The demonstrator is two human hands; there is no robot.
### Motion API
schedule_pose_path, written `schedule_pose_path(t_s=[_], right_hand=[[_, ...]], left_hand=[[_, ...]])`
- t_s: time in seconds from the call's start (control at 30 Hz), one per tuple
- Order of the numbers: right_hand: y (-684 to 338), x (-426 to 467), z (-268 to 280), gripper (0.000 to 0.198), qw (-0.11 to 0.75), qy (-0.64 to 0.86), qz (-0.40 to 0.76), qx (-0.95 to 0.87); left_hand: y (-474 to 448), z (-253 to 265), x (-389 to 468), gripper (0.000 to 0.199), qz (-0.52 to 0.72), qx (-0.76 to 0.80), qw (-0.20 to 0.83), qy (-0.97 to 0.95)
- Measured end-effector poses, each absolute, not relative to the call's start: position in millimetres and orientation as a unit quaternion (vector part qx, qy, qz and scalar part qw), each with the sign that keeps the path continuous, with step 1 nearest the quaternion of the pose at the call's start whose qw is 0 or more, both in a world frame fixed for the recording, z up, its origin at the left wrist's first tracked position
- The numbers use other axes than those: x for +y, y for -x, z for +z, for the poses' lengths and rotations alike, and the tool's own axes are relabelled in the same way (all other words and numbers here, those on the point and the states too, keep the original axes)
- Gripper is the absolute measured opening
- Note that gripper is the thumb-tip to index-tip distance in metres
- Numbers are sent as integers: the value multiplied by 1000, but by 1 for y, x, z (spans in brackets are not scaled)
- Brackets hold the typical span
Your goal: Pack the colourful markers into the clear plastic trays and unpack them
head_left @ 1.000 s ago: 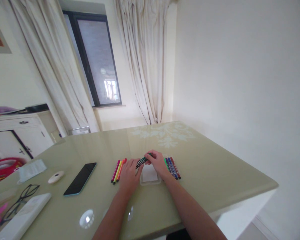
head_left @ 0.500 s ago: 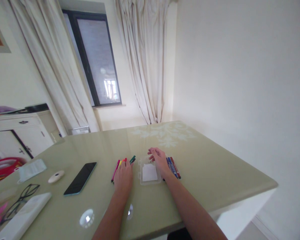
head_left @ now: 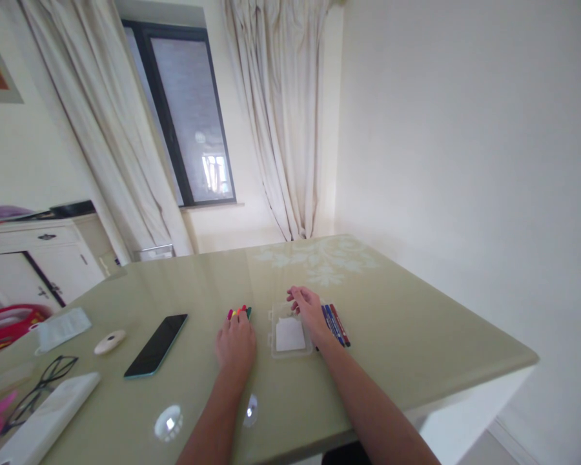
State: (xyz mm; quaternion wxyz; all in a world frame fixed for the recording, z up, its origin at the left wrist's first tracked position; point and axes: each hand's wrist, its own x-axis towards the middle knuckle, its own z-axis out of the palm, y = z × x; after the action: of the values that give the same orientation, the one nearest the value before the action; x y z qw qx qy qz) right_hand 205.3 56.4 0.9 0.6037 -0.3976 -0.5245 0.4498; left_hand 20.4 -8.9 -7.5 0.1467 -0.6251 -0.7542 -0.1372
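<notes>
My left hand [head_left: 236,339] is closed over several coloured felt-tip pens [head_left: 239,312] lying on the table. Only their pink, yellow, orange, red and green ends show past my fingertips. Just to the right lies a clear plastic case [head_left: 274,345] with a white paper card [head_left: 289,334] in it. My right hand [head_left: 307,307] is above the case's right side, fingers loosely bent and apart, with nothing visible in them. Blue and dark red pens [head_left: 336,324] lie side by side to the right of that hand, partly hidden by my wrist.
Left of my hands lie a dark-screened phone [head_left: 155,345], a white oval object [head_left: 110,342], a face mask [head_left: 64,329], black-framed glasses [head_left: 41,387] and a long white object [head_left: 51,420]. The table's [head_left: 440,349] right edge runs near the wall.
My left hand has shifted slightly left and gathered the spread pens, including the slanting green ones, into a tighter bunch. My right hand has barely moved.
</notes>
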Motion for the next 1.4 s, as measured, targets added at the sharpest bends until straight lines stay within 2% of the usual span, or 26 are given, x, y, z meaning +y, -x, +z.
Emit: schedule_pose_path(t_s=[0.33, 0.53, 0.6, 0.73, 0.87, 0.97, 1.07, 1.4], right_hand=[[-203, 56, 0, 40, 615, 398, 437, -522], [-230, 63, 18, 43, 673, 455, 306, -496], [-246, 68, 25, 47, 621, 520, 226, -540], [-271, 75, 21, 46, 433, 598, 130, -662], [-270, 69, 1, 42, 369, 583, 117, -714], [-264, 63, -8, 36, 348, 554, 104, -749], [-262, 61, -10, 35, 343, 528, 101, -770], [-270, 67, -9, 43, 383, 492, 147, -768]], left_hand=[[-18, -7, -8, 31, -122, -791, 129, 586], [-17, -7, -10, 33, -127, -786, 124, 592], [-17, -7, -10, 34, -130, -782, 122, 597], [-20, -6, -7, 34, -166, -749, 126, 628], [-30, -5, -10, 37, -251, -597, 43, 761], [-40, -7, -16, 47, -238, -494, -43, 835], [-44, -10, -22, 61, -201, -465, -86, 858], [-42, -11, -21, 64, -190, -467, -85, 859]])
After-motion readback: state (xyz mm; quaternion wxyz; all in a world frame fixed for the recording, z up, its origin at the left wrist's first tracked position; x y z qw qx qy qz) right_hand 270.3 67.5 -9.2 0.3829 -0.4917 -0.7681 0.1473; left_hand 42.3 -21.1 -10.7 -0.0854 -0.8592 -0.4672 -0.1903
